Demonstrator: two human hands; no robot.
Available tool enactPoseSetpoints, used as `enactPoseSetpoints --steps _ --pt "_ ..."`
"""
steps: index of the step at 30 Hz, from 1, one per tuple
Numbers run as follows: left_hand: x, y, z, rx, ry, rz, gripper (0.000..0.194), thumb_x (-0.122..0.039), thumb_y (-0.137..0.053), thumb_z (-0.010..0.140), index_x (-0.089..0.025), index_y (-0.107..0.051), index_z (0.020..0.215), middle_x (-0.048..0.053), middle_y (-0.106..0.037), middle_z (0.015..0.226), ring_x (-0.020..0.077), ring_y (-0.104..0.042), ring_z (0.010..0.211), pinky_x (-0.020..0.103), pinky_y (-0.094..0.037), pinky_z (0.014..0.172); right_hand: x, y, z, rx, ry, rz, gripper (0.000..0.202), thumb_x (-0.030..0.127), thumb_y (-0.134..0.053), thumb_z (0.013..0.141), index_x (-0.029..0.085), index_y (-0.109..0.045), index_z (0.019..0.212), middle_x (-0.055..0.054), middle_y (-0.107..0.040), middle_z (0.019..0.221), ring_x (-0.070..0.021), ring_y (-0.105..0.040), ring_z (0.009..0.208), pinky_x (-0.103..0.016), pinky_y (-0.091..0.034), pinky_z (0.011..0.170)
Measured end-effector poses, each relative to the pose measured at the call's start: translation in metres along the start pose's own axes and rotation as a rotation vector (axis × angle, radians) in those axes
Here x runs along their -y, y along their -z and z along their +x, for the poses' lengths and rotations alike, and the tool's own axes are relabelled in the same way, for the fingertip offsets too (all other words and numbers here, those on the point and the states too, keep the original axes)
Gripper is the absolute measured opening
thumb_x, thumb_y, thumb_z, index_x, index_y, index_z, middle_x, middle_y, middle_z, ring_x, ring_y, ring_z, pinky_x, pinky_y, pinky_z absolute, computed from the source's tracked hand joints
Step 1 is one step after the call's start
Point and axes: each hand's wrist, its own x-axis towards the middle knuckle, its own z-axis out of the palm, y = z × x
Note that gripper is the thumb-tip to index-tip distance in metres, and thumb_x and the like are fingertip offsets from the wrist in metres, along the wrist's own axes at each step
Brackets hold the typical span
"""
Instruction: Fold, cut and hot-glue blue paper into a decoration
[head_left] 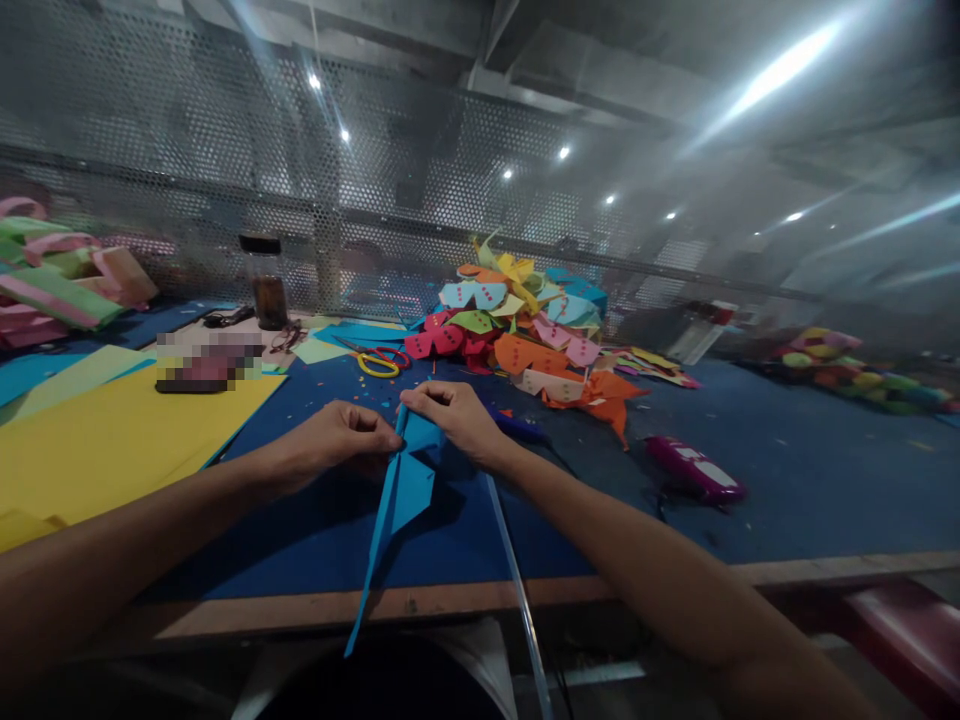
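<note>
A folded piece of blue paper [412,490] with angular cut edges is held up over the front of the blue-topped table. Its long pointed end hangs down past the table's edge. My left hand [352,440] pinches the fold from the left side. Higher up, my right hand [454,415] grips the top of the same paper between thumb and fingers. Just beyond my hands lie scissors [379,362] with yellow and red handles. A clear thin rod [514,570] slants down from below my right wrist over the table edge.
A heap of colourful cut-paper shapes [525,320] rises at the back. Yellow sheets [112,440] spread on the left, near a jar [270,290] and a partly blurred dark object [199,375]. On the right lie a purple device [694,470] and a paper pile [832,365]. A red stool [907,635] stands low right.
</note>
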Motion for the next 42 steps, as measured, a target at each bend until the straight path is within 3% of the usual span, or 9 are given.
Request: enactPoseSetpoints --steps 6,13,21,24,26,31,36,42 --pt "0.0 0.001 -0.001 0.052 0.016 0.0 0.031 -0.045 -0.084 0.07 -0.017 -0.07 0.072 0.001 -0.071 0.069 0.0143 -0.065 0.063 0.03 -0.056 0.07 -0.002 0.001 0.001 -0.041 0.047 0.008 0.041 0.053 -0.07 0.082 0.016 -0.065 0.066 0.002 -0.061 0.067 -0.0122 -0.053 0.068 -0.026 -0.041 0.071" --pt "-0.002 0.0 -0.002 0.076 0.006 0.017 0.031 -0.046 -0.082 0.071 -0.018 -0.067 0.073 0.001 -0.072 0.066 0.0148 -0.066 0.06 0.028 -0.056 0.064 -0.002 0.0 0.001 -0.045 0.038 0.018 0.04 0.054 -0.068 0.085 0.017 -0.068 0.071 0.0 -0.066 0.073 -0.0144 -0.059 0.075 -0.026 -0.044 0.075" --pt "-0.011 0.002 0.0 -0.151 -0.145 -0.009 0.035 -0.048 -0.084 0.066 -0.018 -0.066 0.064 -0.002 -0.063 0.058 0.0119 -0.06 0.055 0.025 -0.052 0.059 -0.007 0.002 0.004 -0.136 -0.033 0.023 0.046 0.062 -0.054 0.091 0.018 -0.06 0.078 0.0 -0.061 0.076 -0.0151 -0.056 0.074 -0.027 -0.045 0.072" --pt "-0.015 0.009 0.002 -0.258 -0.227 -0.028 0.04 -0.051 -0.082 0.067 -0.017 -0.063 0.06 -0.003 -0.061 0.058 0.0115 -0.059 0.056 0.027 -0.054 0.064 -0.004 0.001 0.003 -0.101 -0.107 0.064 0.05 0.068 -0.053 0.089 0.018 -0.061 0.084 -0.003 -0.066 0.084 -0.0163 -0.06 0.076 -0.028 -0.047 0.071" --pt "-0.016 0.013 0.003 -0.324 -0.261 -0.063 0.041 -0.051 -0.084 0.066 -0.017 -0.062 0.06 -0.004 -0.058 0.056 0.0107 -0.056 0.055 0.027 -0.054 0.065 -0.001 -0.001 0.001 -0.049 -0.135 -0.004 0.054 0.071 -0.054 0.087 0.018 -0.061 0.077 -0.003 -0.065 0.079 -0.016 -0.059 0.073 -0.027 -0.045 0.068" --pt "-0.014 0.016 0.005 -0.397 -0.286 -0.109 0.043 -0.053 -0.085 0.063 -0.016 -0.064 0.066 -0.004 -0.059 0.057 0.0105 -0.056 0.054 0.026 -0.051 0.061 0.005 -0.008 -0.008 0.174 -0.197 -0.08 0.053 0.068 -0.066 0.08 0.015 -0.065 0.072 -0.002 -0.065 0.071 -0.0151 -0.057 0.068 -0.026 -0.042 0.064" --pt "-0.014 0.014 0.004 -0.391 -0.266 -0.099 0.044 -0.054 -0.085 0.063 -0.016 -0.064 0.068 -0.002 -0.063 0.06 0.0115 -0.058 0.057 0.028 -0.053 0.064 0.005 -0.01 -0.012 0.161 -0.185 -0.131 0.04 0.051 -0.067 0.084 0.014 -0.065 0.066 -0.003 -0.066 0.067 -0.0143 -0.058 0.066 -0.025 -0.04 0.062" --pt "-0.016 0.012 0.002 -0.379 -0.24 -0.123 0.046 -0.055 -0.087 0.06 -0.016 -0.063 0.069 -0.002 -0.064 0.061 0.0124 -0.061 0.059 0.031 -0.057 0.068 -0.003 -0.01 -0.01 0.154 -0.149 -0.124 0.036 0.047 -0.068 0.085 0.016 -0.066 0.067 -0.004 -0.069 0.067 -0.0153 -0.061 0.064 -0.028 -0.042 0.061"
